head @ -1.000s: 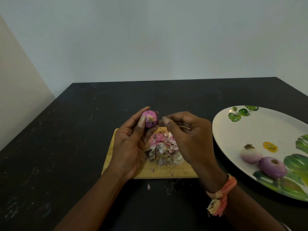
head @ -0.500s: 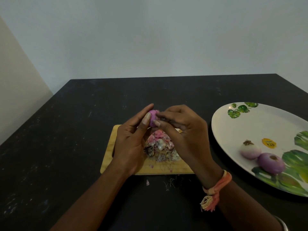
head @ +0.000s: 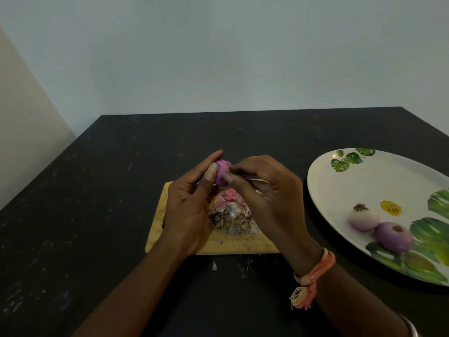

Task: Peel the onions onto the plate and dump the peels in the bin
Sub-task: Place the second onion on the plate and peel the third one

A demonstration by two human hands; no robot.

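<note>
Above the cutting board [head: 184,248], the left hand [head: 187,210] pinches the small onion [head: 222,175] between thumb and fingers while the right hand [head: 269,198] pinches its skin, and a slippery bulb could squirt loose, landing among the peels [head: 230,215]

Dim, soft light; wide-angle edge warping.
</note>
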